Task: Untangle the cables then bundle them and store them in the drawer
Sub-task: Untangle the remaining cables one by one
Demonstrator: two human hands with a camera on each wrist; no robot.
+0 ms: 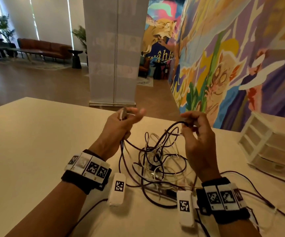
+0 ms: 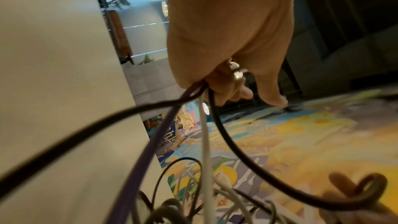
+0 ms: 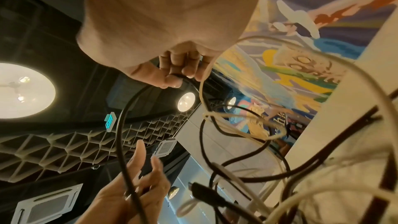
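Note:
A tangle of dark and white cables [image 1: 158, 159] lies on the cream table [image 1: 35, 142] between my wrists. My left hand [image 1: 131, 115] is raised above the table's far side, its fingers curled round several strands: a purple, a white and a black cable [image 2: 204, 125] hang from its fist, and a white plug end [image 1: 122, 114] sticks out on top. My right hand [image 1: 188, 124] is lifted beside it and pinches a loop of a black cable [image 3: 178, 77] between thumb and fingertips. That loop runs down into the tangle.
A white plastic drawer unit [image 1: 271, 147] stands at the table's right edge, its drawers closed. More dark cables [image 1: 258, 194] trail across the table by my right wrist. A painted wall and a white pillar [image 1: 114, 65] rise beyond the table's far edge.

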